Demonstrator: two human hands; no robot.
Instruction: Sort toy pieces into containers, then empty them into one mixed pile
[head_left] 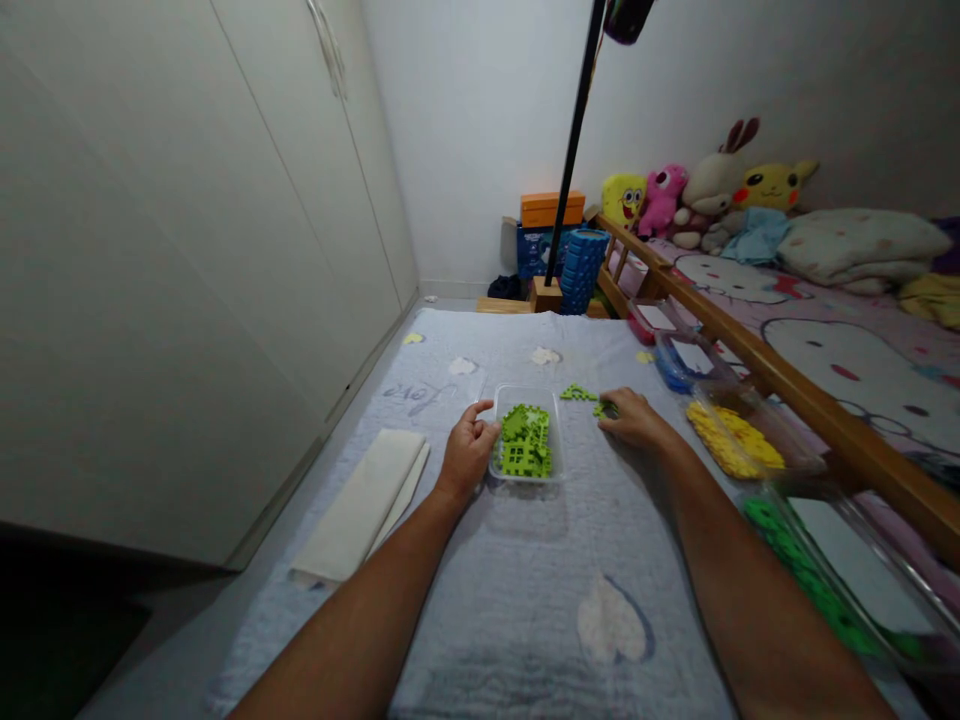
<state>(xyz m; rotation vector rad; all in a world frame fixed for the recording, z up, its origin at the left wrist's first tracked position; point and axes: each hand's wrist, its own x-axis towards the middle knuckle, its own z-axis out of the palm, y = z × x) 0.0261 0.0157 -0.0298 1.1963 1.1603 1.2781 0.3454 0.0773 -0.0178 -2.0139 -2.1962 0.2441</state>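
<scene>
A clear plastic container (559, 425) sits on the cloth-covered surface, filled with light green interlocking toy pieces (525, 445). My left hand (469, 450) is closed at the container's left rim, thumb and fingers gripping its edge. To the right of the container, my right hand (634, 418) pinches a light green toy piece (604, 410), partly hidden by the fingers. Another light green piece (578, 393), roughly triangular, lies flat on the cloth between the container and my right hand.
A folded cream cloth (367, 500) lies to the left. Along the right edge stand tubs of red (651, 322), blue (690, 362), yellow (735, 435) and green pieces (810, 570), beside a wooden bed rail (720, 335). A black pole (574, 150) rises at the back.
</scene>
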